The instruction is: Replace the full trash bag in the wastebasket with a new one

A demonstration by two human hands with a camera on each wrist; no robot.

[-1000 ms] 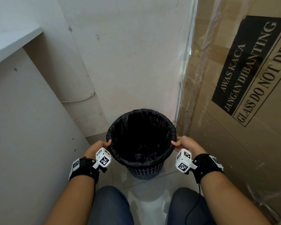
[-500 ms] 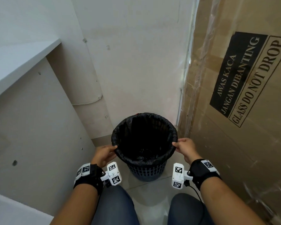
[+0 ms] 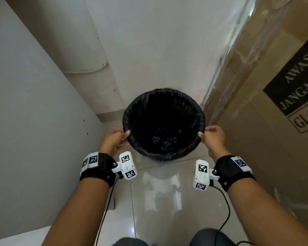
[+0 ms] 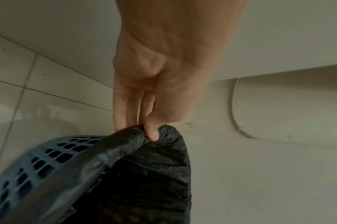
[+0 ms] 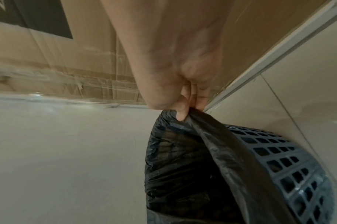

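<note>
A black trash bag [image 3: 163, 125] lines a blue-grey perforated wastebasket [image 4: 39, 159] that stands on the tiled floor in a corner. The bag's edge is folded over the basket's rim. My left hand [image 3: 114, 141] pinches the bag's edge at the rim's left side, thumb on top [image 4: 152, 133]. My right hand [image 3: 212, 137] pinches the bag's edge at the right side [image 5: 182, 115]. The basket's mesh wall [image 5: 290, 163] shows below the fold. Crumpled black plastic lies at the bottom inside.
A tall cardboard box [image 3: 274, 86] wrapped in clear film stands close on the right. A white cabinet panel [image 3: 34, 112] closes the left side, and a wall [image 3: 158, 41] rises behind the basket. Glossy floor tiles [image 3: 160, 196] lie between me and the basket.
The head view has tilted down and nearer, so the basket is seen more from above. Both hands stay at the rim and now pinch the bag's folded edge.
</note>
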